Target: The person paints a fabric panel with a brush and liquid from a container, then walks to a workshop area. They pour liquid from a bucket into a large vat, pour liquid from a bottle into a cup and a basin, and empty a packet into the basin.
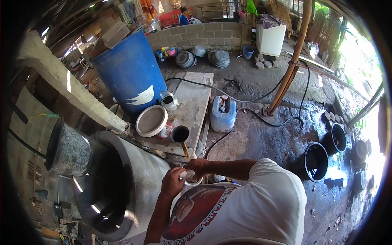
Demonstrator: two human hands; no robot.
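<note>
My left hand [172,182] is closed, its fingers curled around a pale, rounded object [188,174] whose kind I cannot make out. Close beside it, my right hand [197,166] has its fingers bent together; what they grip is hidden. Beneath both hands shows part of a white bucket [193,182]. Just beyond the right hand lies a dark-cupped dipper [180,133], its wooden handle pointing towards me. Its cup rests at the edge of a worn board table [192,92]. A round, pale-rimmed basin [151,121] and a metal watering can [169,102] stand farther back there.
A large grey round vat [149,167] stands at left, with a dark tub [69,149] beside it. Beyond are a blue barrel [128,69] and a blue jerrycan [223,116]. A black hose [249,101] crosses the wet floor near a wooden post [292,67]. Black buckets [314,162] stand right.
</note>
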